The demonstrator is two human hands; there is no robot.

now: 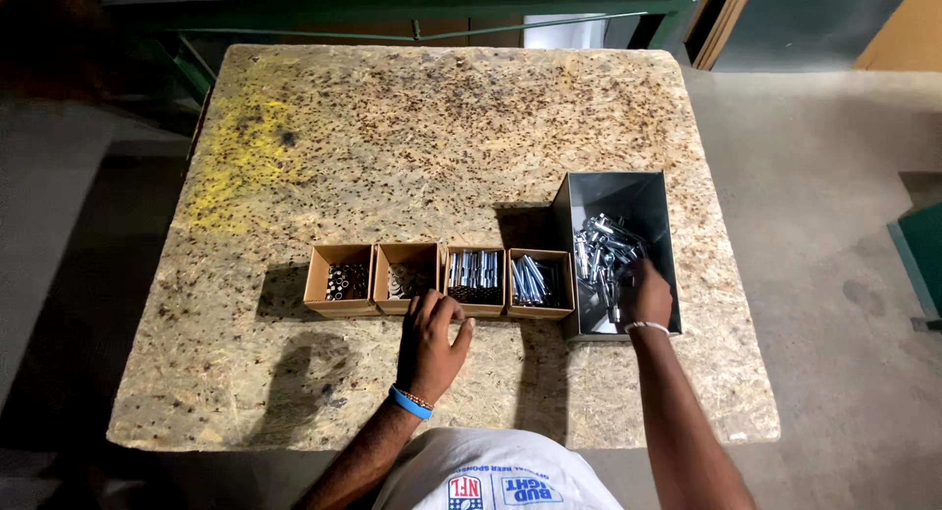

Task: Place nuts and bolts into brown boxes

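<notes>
My left hand (430,341) rests on the chipboard table (412,147), fingertips against the front edge of the second small cardboard box (404,271), which holds small metal washers or nuts. It holds nothing that I can see. My right hand (645,292) reaches into the grey metal bin (616,198) at the right, down among shiny assembled bolts (601,247); whether its fingers have closed on one is hidden. Beside the bin stand a box of silver sleeves (476,273) and a box of long bolts (535,280).
A fourth cardboard box (339,279) at the left end of the row holds small dark nuts. A yellow paint stain (240,152) marks the table's far left. Concrete floor (834,206) surrounds the table, and a green metal frame (412,10) stands behind it.
</notes>
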